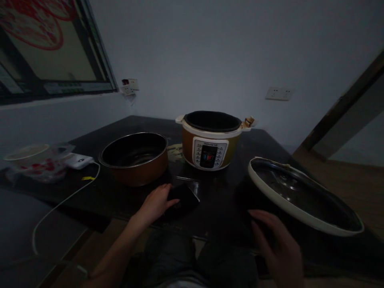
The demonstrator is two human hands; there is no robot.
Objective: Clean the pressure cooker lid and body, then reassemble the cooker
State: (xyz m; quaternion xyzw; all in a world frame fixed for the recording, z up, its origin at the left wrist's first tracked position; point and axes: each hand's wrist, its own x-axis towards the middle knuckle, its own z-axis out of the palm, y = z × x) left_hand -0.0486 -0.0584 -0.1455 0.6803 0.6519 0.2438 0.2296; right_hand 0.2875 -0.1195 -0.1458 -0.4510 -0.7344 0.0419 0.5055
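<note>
My left hand [156, 202] lies on a flat black object [184, 199] near the front edge of the dark table [222, 200], fingers curled over its near end. My right hand [280, 248] is low at the right, blurred, just below the near rim of a large cooker lid [303, 196]. The lid is white-rimmed, turned inside up and tilted. I cannot see whether the hand touches it. Behind stands an electric pressure cooker [211, 140] with its top uncovered, control panel facing me. Left of it sits its brown inner pot [135, 156].
A white power bank [78, 161] with a white cable [60, 204] lies at the table's left, beside a clear plastic bag holding a bowl [36, 162]. Wall sockets [279, 93] are behind. A window [45, 48] is at the upper left. My dark trousers [192, 260] show below.
</note>
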